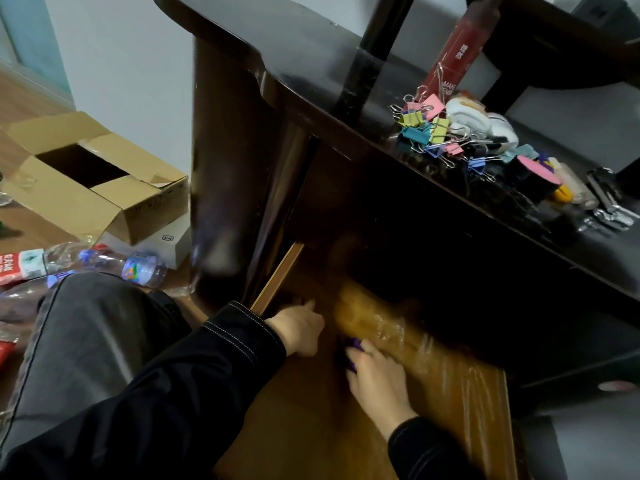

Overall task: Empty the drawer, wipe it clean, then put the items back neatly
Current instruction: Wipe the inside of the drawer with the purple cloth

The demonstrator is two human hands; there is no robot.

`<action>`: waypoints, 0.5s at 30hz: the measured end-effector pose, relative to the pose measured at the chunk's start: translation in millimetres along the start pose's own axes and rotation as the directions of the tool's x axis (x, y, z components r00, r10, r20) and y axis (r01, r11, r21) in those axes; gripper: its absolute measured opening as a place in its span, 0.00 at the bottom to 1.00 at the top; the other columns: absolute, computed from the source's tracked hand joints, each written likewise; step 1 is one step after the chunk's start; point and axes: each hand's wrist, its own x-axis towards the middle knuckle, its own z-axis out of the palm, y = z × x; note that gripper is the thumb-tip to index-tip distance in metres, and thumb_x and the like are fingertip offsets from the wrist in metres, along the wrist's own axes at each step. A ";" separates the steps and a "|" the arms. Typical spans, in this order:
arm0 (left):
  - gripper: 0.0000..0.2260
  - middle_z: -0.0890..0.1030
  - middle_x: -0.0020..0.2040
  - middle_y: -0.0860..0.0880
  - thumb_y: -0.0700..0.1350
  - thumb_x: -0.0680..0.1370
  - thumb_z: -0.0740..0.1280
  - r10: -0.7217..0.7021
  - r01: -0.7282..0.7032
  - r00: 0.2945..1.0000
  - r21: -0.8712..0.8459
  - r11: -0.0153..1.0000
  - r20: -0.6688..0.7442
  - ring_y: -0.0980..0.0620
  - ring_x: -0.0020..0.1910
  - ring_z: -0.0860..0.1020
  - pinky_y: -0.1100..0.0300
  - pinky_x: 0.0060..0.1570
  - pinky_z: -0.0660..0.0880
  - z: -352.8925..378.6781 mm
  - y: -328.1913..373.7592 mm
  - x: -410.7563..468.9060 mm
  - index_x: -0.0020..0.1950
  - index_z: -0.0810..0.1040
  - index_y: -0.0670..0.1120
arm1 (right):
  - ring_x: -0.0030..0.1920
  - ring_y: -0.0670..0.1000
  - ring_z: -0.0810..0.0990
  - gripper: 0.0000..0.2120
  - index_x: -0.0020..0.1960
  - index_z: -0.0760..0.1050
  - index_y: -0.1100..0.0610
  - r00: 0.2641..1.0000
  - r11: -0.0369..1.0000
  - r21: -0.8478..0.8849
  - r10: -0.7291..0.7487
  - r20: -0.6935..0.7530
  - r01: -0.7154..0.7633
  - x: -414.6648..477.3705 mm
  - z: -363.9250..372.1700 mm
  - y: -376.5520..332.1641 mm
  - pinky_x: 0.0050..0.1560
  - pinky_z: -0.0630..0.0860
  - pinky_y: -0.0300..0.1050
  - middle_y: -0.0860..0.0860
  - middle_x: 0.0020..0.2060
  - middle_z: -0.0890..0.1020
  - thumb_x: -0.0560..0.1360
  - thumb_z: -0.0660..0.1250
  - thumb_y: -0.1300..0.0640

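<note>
A plain white wall point(131, 64) stands behind, meeting a pale blue-grey panel point(24, 32) at the far left — door or window frame, I cannot tell. The floor point(20, 98) is warm wood-grain board. A dark, glossy wooden desk point(294, 57) fills the middle, its top catching soft, even light. Beside it on the floor sit an open cardboard box point(149, 209) and clear plastic bottles point(138, 270).

Black sleeves point(214, 358), stitched in white at the cuffs, are worn with grey trousers point(86, 341), possibly denim.
</note>
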 end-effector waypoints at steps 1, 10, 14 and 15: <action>0.25 0.48 0.81 0.39 0.39 0.81 0.61 -0.002 0.002 1.000 -0.001 1.000 -0.001 0.38 0.78 0.59 0.48 0.71 0.68 0.5 -0.3 0.8 0.78 0.62 0.43 | 0.56 0.51 0.82 0.19 0.71 0.74 0.45 1.000 1.000 0.009 0.002 -0.011 -0.002 0.8 -2.5 3.1 0.53 0.80 0.46 0.46 0.66 0.75 0.80 0.66 0.48; 0.26 0.50 0.81 0.39 0.43 0.81 0.63 -0.019 0.019 1.000 -0.002 1.000 -0.014 0.38 0.76 0.62 0.48 0.68 0.69 2.6 -0.9 6.5 0.79 0.61 0.44 | 0.56 0.49 0.82 0.16 0.68 0.76 0.48 0.968 0.969 0.028 0.247 -0.049 -0.246 77.3 -15.8 20.1 0.49 0.79 0.43 0.48 0.56 0.84 0.82 0.64 0.46; 0.26 0.48 0.81 0.39 0.42 0.81 0.62 -0.009 0.009 1.000 0.007 1.000 -0.008 0.39 0.78 0.60 0.48 0.69 0.68 2.3 -1.2 6.4 0.79 0.60 0.44 | 0.55 0.50 0.82 0.16 0.68 0.75 0.48 0.984 0.986 -0.032 0.164 -0.064 -0.166 49.0 -11.1 5.3 0.51 0.80 0.44 0.48 0.62 0.79 0.81 0.64 0.47; 0.26 0.48 0.81 0.39 0.41 0.81 0.62 -0.009 0.009 1.000 0.008 1.000 -0.008 0.38 0.77 0.60 0.49 0.69 0.68 2.2 -1.4 6.3 0.79 0.60 0.43 | 0.55 0.51 0.81 0.17 0.69 0.74 0.48 0.990 0.991 -0.023 0.133 -0.038 -0.134 35.4 -7.6 1.9 0.52 0.80 0.45 0.49 0.64 0.77 0.81 0.65 0.48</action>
